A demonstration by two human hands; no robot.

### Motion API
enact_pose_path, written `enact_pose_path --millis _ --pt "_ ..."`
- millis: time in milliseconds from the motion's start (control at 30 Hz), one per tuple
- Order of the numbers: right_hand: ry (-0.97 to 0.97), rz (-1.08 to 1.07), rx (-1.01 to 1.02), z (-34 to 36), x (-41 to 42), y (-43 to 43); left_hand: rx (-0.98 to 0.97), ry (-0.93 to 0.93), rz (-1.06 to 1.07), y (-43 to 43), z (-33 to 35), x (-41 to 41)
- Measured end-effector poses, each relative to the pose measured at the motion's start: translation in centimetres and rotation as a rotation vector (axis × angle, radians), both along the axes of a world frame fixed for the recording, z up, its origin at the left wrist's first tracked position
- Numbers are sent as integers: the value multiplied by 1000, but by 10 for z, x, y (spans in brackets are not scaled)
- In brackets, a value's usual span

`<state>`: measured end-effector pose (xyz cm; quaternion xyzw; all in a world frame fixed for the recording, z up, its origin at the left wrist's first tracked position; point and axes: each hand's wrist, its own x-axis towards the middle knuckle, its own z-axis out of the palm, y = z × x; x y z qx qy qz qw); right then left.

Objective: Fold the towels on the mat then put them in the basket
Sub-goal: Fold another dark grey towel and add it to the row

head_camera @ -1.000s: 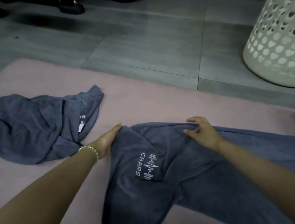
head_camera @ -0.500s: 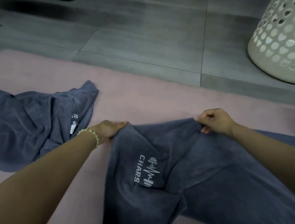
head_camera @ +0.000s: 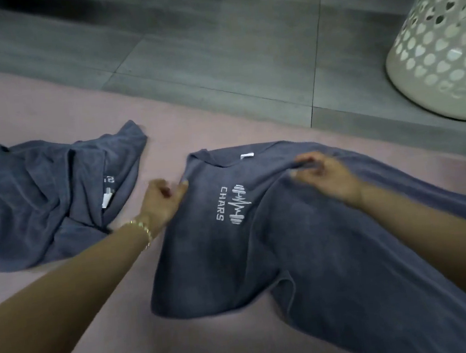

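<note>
The grey-blue logo towel [head_camera: 221, 264] lies on the pink mat [head_camera: 100, 351], in the middle and right part of it. The white word CHARS faces up, and a small white label [head_camera: 246, 156] shows at the edge nearest the far side of the mat. This towel is not yet folded flat: one raised ridge runs across it and its long part goes toward the near right corner of the mat. The left hand [head_camera: 163, 203] has curled fingers and pinches the left edge of the logo towel. A bead bracelet [head_camera: 142, 228] is on its wrist. The right hand [head_camera: 328, 178] grasps the raised ridge with bent fingers and thumb - both hands are a little blurred, so I cannot tell the exact finger places. The second towel [head_camera: 39, 198] lies crumpled on the left part of the mat, apart from the first one. The white basket [head_camera: 444, 50] with heart-shaped holes stands off the mat, beyond its far right edge, on the grey tile floor [head_camera: 211, 48].
</note>
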<state>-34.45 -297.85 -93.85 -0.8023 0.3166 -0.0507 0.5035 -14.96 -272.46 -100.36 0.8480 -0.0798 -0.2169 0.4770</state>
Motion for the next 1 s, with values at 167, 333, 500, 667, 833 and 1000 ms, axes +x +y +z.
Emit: enact_pose_path --millis 167,333,500,667,833,1000 --pt "233 193 140 -33 -56 87 321 -135 -315 68 -4 -46" --pt "455 243 -128 -44 -81 121 429 109 -337 97 11 -92" --pt "273 213 283 -36 -76 153 130 280 29 127 19 -89" --pt "102 222 307 -29 -58 181 -188 246 308 146 33 -50" --pt "275 334 430 -42 -69 197 -127 110 446 157 34 -43" --pt "272 275 405 -39 -76 173 53 258 220 146 25 -74"
